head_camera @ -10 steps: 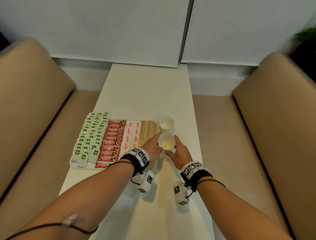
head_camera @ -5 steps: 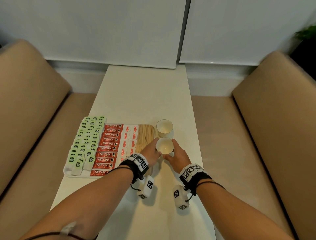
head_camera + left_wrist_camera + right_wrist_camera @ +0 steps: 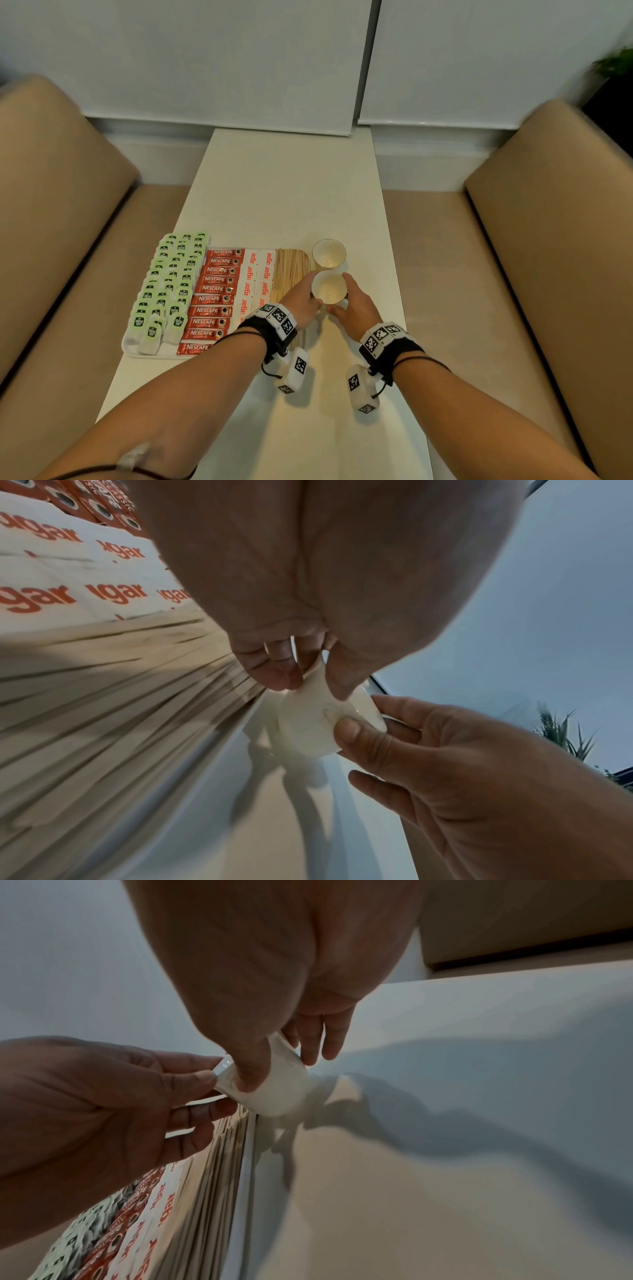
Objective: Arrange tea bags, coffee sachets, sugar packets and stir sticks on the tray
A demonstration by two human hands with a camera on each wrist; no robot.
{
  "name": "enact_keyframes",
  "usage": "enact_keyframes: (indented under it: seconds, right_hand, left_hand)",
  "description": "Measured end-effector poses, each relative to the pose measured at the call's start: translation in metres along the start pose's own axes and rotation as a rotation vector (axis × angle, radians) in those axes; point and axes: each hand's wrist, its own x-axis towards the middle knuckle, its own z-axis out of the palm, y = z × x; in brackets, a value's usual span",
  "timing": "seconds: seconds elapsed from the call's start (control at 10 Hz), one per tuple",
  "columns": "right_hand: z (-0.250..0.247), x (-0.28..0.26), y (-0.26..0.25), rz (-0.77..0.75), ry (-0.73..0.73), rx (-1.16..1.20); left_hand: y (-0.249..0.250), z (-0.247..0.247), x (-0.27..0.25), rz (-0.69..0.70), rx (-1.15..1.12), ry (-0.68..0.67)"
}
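Observation:
A white tray [image 3: 128, 349] on the table holds green tea bags [image 3: 168, 284], red coffee sachets [image 3: 214, 298], white sugar packets [image 3: 255, 274] and wooden stir sticks [image 3: 289, 270] in rows. Just right of the tray, both hands hold a small white cup [image 3: 329, 287]. My left hand [image 3: 303, 301] grips its left side and my right hand [image 3: 356, 303] grips its right side. In the left wrist view the cup [image 3: 308, 723] sits between my fingers and the right thumb. The right wrist view shows the cup [image 3: 274, 1088] above the table by the tray's edge.
A second white cup [image 3: 329, 253] stands just behind the held one. The narrow white table [image 3: 291, 192] runs between two tan sofas [image 3: 61, 219], [image 3: 548, 219]. A wall with white panels closes the far end.
Both hands and the held cup stay beside the tray with little motion; the view has shifted slightly.

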Motion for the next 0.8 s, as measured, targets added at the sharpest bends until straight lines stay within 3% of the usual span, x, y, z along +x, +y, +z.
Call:
enact_keyframes:
  seconds: [0.6, 0.8]
  right_hand:
    - [-0.007, -0.002, -0.005, 0.098, -0.054, -0.071]
    - [-0.026, -0.008, -0.016, 0.094, -0.073, -0.277]
  left_hand:
    - [-0.002, -0.001, 0.0, -0.026, -0.039, -0.033]
    - [0.004, -0.018, -0.014, -0.096, 0.018, 0.083]
